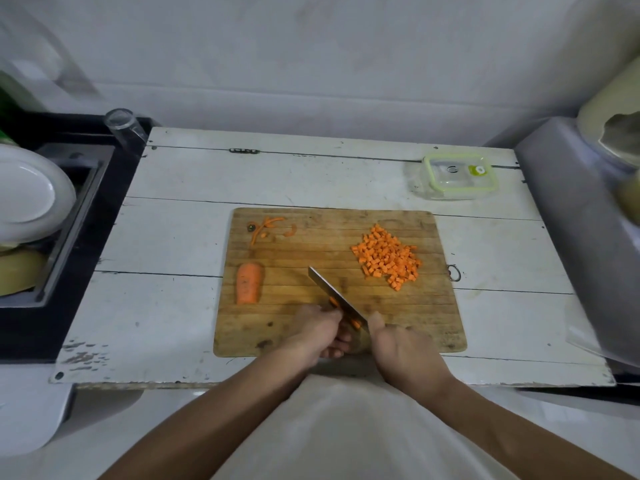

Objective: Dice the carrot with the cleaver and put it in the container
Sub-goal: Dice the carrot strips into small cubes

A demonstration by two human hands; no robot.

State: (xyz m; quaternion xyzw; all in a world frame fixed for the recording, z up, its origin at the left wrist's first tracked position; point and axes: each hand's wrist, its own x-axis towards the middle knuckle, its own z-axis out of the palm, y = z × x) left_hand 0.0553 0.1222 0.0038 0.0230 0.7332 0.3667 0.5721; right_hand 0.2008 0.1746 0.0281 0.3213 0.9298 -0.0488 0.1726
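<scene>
On the wooden cutting board (277, 327), the right hand (401, 351) grips the cleaver (337, 297) by its handle, blade angled away to the left. The left hand (318, 332), fingers curled, holds carrot strips (334, 302) against the blade. A carrot half (248, 283) lies at the board's left, peelings (265, 228) beyond it, diced carrot (388, 257) heaped on the right. The container (459, 176) sits lidded on the white desk (173, 237), well apart from the board
</scene>
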